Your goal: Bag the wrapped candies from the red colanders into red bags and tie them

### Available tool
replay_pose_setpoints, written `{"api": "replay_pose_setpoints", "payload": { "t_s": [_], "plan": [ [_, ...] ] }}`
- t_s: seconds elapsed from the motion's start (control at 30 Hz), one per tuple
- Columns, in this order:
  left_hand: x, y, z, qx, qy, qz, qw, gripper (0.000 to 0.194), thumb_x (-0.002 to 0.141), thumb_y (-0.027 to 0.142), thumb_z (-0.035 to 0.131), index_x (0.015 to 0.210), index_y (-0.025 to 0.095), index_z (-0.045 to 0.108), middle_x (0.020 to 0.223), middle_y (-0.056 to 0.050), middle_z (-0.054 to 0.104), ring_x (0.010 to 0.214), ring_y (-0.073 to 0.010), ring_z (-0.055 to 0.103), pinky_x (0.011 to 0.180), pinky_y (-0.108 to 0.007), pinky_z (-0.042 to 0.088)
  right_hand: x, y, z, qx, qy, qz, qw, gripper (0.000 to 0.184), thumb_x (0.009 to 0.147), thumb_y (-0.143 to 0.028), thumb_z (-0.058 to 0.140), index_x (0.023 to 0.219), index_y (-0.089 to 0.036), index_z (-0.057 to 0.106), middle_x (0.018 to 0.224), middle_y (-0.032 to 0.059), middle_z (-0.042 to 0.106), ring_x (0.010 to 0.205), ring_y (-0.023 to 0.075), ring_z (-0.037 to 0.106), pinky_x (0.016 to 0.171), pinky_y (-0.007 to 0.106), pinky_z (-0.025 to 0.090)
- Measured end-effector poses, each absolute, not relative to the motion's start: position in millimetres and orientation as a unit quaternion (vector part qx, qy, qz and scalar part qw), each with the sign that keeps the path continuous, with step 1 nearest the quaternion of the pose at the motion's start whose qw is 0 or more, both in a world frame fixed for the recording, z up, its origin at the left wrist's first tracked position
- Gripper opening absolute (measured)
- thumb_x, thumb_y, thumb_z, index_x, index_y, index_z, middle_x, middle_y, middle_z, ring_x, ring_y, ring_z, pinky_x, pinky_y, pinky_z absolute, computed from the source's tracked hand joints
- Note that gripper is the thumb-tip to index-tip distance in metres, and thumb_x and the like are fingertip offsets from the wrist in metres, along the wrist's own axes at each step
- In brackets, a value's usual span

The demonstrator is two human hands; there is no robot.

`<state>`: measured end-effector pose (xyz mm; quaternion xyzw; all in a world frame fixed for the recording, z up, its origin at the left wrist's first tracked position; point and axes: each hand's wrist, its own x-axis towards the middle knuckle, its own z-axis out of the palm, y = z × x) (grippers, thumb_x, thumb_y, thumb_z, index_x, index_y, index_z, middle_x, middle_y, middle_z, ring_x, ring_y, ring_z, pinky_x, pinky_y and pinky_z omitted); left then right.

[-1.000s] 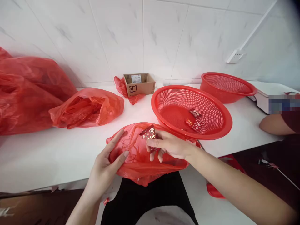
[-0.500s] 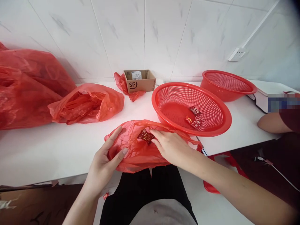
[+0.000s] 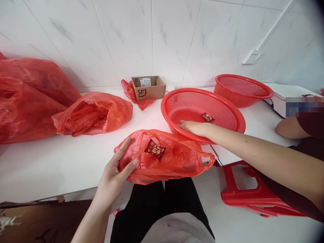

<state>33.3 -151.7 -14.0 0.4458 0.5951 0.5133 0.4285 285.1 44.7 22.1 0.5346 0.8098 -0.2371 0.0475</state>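
Observation:
My left hand grips the left side of a red plastic bag, with the thumb over its opening. Inside the bag mouth lies a dark red wrapped snack packet with gold characters. My right hand is down in a red mesh basket, its visible fingers stretched toward the left; their undersides are hidden. Another small dark red packet rests in the basket just beyond that hand.
A second red basket stands behind at right. Bulky red bags and a smaller red bag sit at left. A small cardboard box is near the wall. A co-worker's arm rests at right. A red stool is below.
My right hand has left the packet in the bag and moved up and right into the basket. The dotted packet there is now out of sight. My left hand stays on the bag.

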Motion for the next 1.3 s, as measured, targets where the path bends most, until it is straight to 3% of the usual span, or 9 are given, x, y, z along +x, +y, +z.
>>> {"api": "replay_pose_setpoints", "payload": {
  "t_s": [0.17,0.23,0.3,0.47,0.73,0.87,0.97,1.13,1.3],
  "plan": [
    [33,-151,-12,0.411,0.595,0.52,0.454,0.072,0.08,0.042,0.069,0.145,0.031,0.04,0.151,-0.004,0.043,0.133,-0.0274,0.046,0.108,-0.038,0.043,284,54,17,0.584,0.753,-0.285,0.098,0.02,0.085,-0.032,0.055,0.078,-0.017,0.066,0.083,0.0135,0.068,0.073,0.029,0.066,0.065,0.041,0.049],
    [32,-152,-13,0.408,0.594,0.526,0.451,0.071,0.08,0.042,0.069,0.144,0.032,0.041,0.15,-0.003,0.044,0.132,-0.0278,0.047,0.108,-0.039,0.043,286,58,24,0.577,0.77,-0.264,0.058,0.004,0.079,-0.022,0.06,0.08,-0.019,0.061,0.092,0.0113,0.067,0.082,0.0275,0.066,0.071,0.039,0.049],
    [31,-154,-15,0.411,0.593,0.53,0.444,0.068,0.08,0.041,0.069,0.143,0.034,0.043,0.15,-0.002,0.044,0.134,-0.0279,0.045,0.109,-0.04,0.041,291,58,36,0.557,0.78,-0.284,-0.016,0.012,0.079,-0.016,0.058,0.089,-0.022,0.053,0.103,0.0079,0.064,0.087,0.022,0.065,0.074,0.035,0.051],
    [26,-154,-19,0.411,0.591,0.531,0.447,0.066,0.08,0.041,0.069,0.142,0.039,0.044,0.151,-0.001,0.043,0.136,-0.0281,0.042,0.111,-0.041,0.038,303,35,72,0.372,0.673,-0.602,-0.215,0.022,0.082,-0.016,0.06,0.094,-0.023,0.043,0.1,0.0041,0.064,0.086,0.0171,0.069,0.079,0.033,0.056],
    [30,-150,-18,0.429,0.579,0.531,0.445,0.065,0.084,0.039,0.066,0.144,0.038,0.04,0.151,0.0,0.043,0.133,-0.0256,0.046,0.106,-0.036,0.043,288,-13,75,0.273,0.63,-0.712,-0.149,0.027,0.086,-0.012,0.054,0.11,-0.02,0.045,0.105,0.0078,0.068,0.089,0.0187,0.071,0.076,0.031,0.059],
    [33,-150,-14,0.452,0.579,0.533,0.419,0.064,0.086,0.038,0.063,0.145,0.033,0.04,0.153,-0.001,0.04,0.136,-0.0255,0.042,0.109,-0.035,0.04,264,-36,58,0.316,0.716,-0.617,-0.082,0.028,0.092,-0.019,0.046,0.12,-0.023,0.048,0.116,0.0094,0.066,0.089,0.0188,0.071,0.072,0.031,0.06],
    [33,-152,-11,0.461,0.59,0.526,0.404,0.065,0.087,0.039,0.062,0.147,0.032,0.037,0.153,-0.003,0.039,0.138,-0.0261,0.04,0.111,-0.036,0.037,258,-39,58,0.354,0.794,-0.475,-0.136,0.033,0.094,-0.022,0.043,0.126,-0.027,0.05,0.129,0.008,0.06,0.088,0.017,0.07,0.067,0.027,0.059],
    [30,-156,-8,0.455,0.615,0.505,0.401,0.069,0.086,0.042,0.063,0.148,0.032,0.035,0.155,-0.003,0.036,0.141,-0.0256,0.034,0.112,-0.035,0.035,286,5,68,0.465,0.822,-0.263,-0.198,0.031,0.094,-0.029,0.043,0.122,-0.027,0.055,0.12,0.0071,0.064,0.089,0.0198,0.067,0.07,0.033,0.057],
    [29,-157,-4,0.468,0.624,0.489,0.39,0.072,0.085,0.044,0.062,0.149,0.032,0.032,0.156,-0.003,0.033,0.143,-0.0263,0.03,0.115,-0.038,0.03,325,43,41,0.568,0.802,-0.165,0.075,0.035,0.086,-0.041,0.056,0.117,-0.026,0.065,0.115,0.0114,0.066,0.093,0.0309,0.066,0.077,0.043,0.052]
  ]
}}
